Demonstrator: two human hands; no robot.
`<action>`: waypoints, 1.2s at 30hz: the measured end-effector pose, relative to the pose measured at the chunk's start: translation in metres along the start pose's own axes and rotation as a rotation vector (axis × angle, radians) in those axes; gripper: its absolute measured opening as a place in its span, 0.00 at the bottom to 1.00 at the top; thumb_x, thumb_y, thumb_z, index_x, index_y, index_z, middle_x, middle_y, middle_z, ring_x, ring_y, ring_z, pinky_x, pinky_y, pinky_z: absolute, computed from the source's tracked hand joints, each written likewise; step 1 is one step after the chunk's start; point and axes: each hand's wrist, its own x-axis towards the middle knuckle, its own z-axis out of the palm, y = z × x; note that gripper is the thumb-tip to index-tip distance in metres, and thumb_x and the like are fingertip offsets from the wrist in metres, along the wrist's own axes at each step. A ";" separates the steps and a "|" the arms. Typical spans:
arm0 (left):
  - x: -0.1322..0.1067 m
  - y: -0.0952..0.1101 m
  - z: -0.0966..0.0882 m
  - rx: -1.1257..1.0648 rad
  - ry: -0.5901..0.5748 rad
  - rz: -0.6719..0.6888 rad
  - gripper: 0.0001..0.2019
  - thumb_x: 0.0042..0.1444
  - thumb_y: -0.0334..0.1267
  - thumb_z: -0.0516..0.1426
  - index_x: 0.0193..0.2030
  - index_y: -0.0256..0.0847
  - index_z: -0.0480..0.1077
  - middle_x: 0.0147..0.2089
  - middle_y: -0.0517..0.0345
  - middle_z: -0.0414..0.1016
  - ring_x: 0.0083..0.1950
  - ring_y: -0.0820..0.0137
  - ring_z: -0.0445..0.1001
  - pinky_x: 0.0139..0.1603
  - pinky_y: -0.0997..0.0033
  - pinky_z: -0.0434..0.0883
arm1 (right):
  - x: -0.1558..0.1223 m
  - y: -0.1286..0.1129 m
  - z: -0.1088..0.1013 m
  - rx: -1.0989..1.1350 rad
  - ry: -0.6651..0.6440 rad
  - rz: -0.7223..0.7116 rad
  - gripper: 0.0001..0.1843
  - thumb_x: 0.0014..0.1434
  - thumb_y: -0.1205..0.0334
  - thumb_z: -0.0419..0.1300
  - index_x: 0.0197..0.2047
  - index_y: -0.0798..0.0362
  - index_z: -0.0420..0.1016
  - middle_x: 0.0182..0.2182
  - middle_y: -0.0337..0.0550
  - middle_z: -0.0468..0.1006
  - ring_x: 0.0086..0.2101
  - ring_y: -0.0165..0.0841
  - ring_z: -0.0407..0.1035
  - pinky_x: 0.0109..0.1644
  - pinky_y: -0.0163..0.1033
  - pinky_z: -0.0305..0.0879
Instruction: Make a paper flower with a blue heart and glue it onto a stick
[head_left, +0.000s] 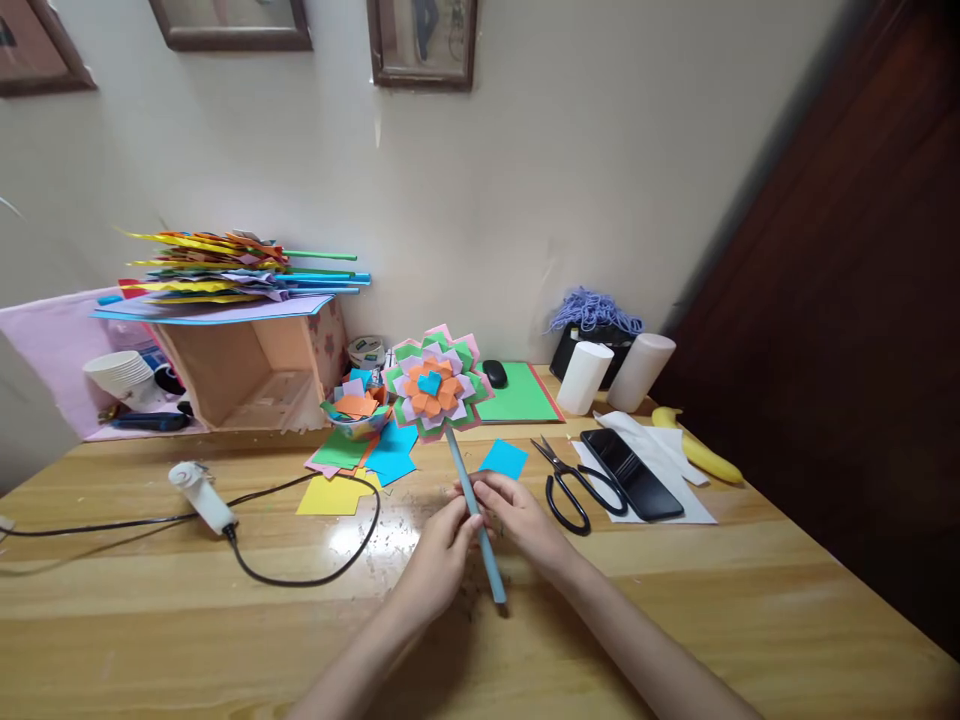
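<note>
A layered paper flower (437, 385) in pink, green, lilac and orange, with a blue centre, faces me above the table. Its stem is a blue-grey paper tube (491, 568) that slants down toward me. My left hand (442, 550) is closed around the stem from the left, thumb on its near side. From the right, my right hand (517, 512) grips the same stem slightly higher. Some fingertips are hidden behind the tube. A blue paper square (504, 459) lies just beyond my hands, and black-handled scissors (574, 487) rest to their right.
A glue gun (201, 497) with a looping black cord lies left, near coloured sheets (330, 496) and a bowl of paper pieces (360, 425). Paper flowers (217, 268) are stacked on a box (247, 370). At right are a phone (632, 475), white rolls (585, 378) and a banana (709, 458).
</note>
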 end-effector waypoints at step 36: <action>0.079 0.050 -0.025 -0.647 0.484 0.064 0.18 0.38 0.40 0.66 0.36 0.32 0.72 0.41 0.47 0.76 0.38 0.70 0.75 0.45 0.69 0.71 | 0.001 0.022 0.004 0.256 0.090 -0.039 0.16 0.55 0.49 0.55 0.42 0.51 0.66 0.22 0.32 0.61 0.15 0.20 0.44 0.16 0.29 0.38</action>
